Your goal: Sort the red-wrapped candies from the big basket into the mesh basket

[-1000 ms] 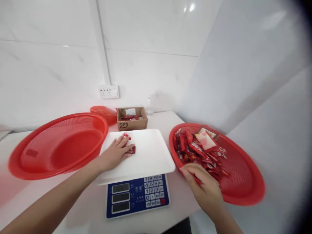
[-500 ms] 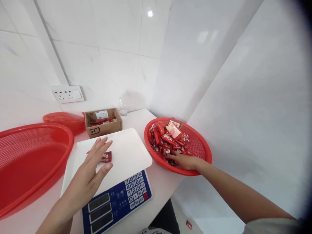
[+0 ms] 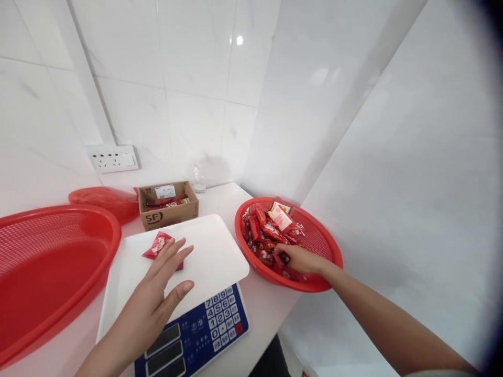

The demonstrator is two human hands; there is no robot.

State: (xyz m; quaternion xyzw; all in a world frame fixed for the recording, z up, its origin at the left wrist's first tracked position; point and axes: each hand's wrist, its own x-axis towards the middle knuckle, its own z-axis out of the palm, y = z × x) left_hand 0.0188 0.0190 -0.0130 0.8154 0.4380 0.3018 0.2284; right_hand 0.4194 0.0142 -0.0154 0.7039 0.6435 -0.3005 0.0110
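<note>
My left hand (image 3: 157,293) hovers over the white weighing tray (image 3: 220,251) of a digital scale, fingers spread and holding nothing. Partly behind its fingers, a pink-red candy packet (image 3: 157,244) lies on the tray, and the edge of a darker red packet (image 3: 180,266) shows beside it. Inside the right red plastic basket (image 3: 334,256), my right hand (image 3: 301,259) reaches into a heap of red-wrapped candies (image 3: 271,229). Its fingers are curled round a small dark red candy packet (image 3: 280,258), partly hidden by the hand.
Blue scale keypad (image 3: 222,317) faces me below the tray. A large red basket (image 3: 112,230) stands at left, with a red plastic bag (image 3: 104,201) behind it. An open cardboard box (image 3: 173,214) holding packets and a clear plastic item (image 3: 198,179) stand near the wall.
My right hand's fingers have closed on a packet in the heap. My left hand has shifted slightly right and down in view, uncovering more of the pink-red packet. The view has tilted slightly.
</note>
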